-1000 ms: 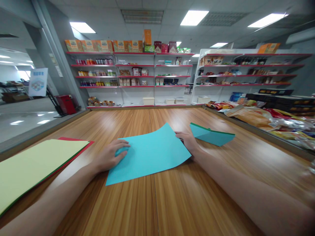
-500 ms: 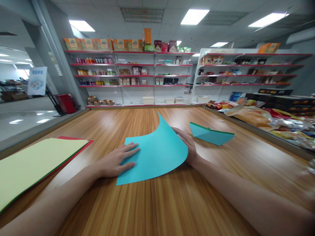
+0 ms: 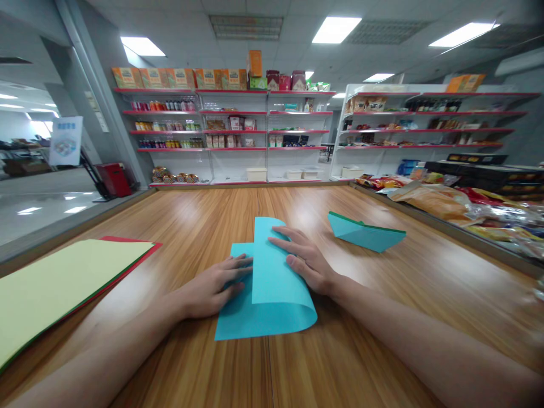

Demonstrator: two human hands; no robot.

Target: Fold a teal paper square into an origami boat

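Observation:
A sheet of light blue paper [image 3: 276,277] lies before me, its right half curled over to the left in a loose, uncreased loop. My left hand [image 3: 216,286] rests with spread fingers on the sheet's lower left layer, some fingertips close to or under the curled edge. On the outside of the curl lies my right hand [image 3: 308,260], fingers stretched out and apart against the paper. Beyond it, to the right, stands a folded blue paper boat [image 3: 365,233] with a green rim.
At the left lies a stack of coloured paper [image 3: 72,277], pale yellow on top with green and red below. The wooden table [image 3: 170,362] has a raised edge. Snack packets [image 3: 442,204] and black boxes crowd the right side. Stocked shelves [image 3: 229,148] stand behind.
My right hand has carried the sheet's right side up and over to the left, and now lies on top of it. The sheet and my left hand have shifted right.

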